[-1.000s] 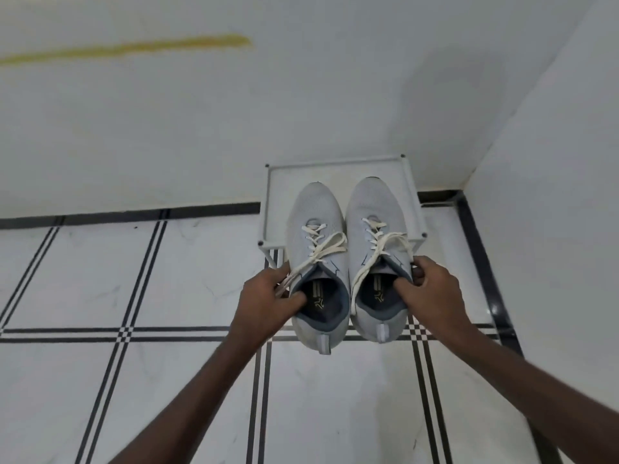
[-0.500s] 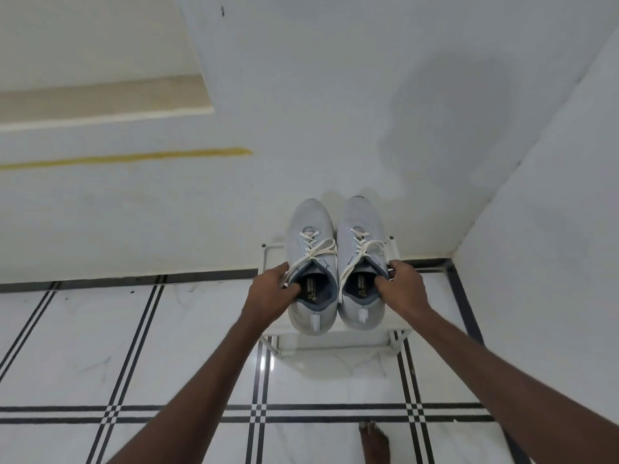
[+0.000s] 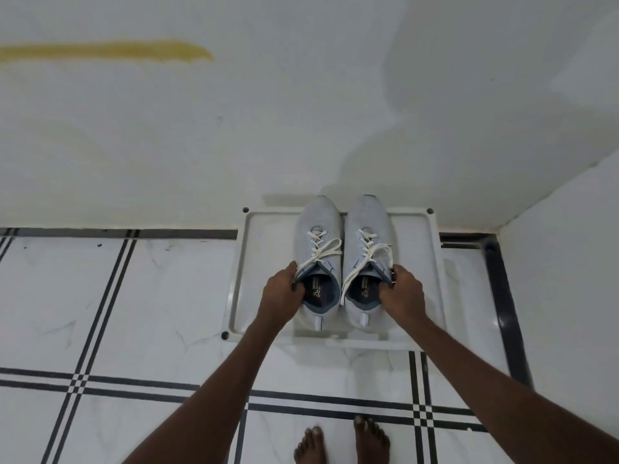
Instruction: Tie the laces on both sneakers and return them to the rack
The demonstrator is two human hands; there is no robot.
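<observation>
The collar of the left pale grey mesh sneaker (image 3: 318,259) is gripped by the fingers of the left hand (image 3: 281,294). Beside it, touching, the right pale grey mesh sneaker (image 3: 366,259) is gripped at its collar by the right hand (image 3: 403,294). Both are held over the white plastic rack shelf (image 3: 422,262), white laces (image 3: 323,251) draped loosely.

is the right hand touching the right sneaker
Touching. The head view shows the right hand gripping the collar of the right sneaker, with its thumb hooked inside the opening.
</observation>
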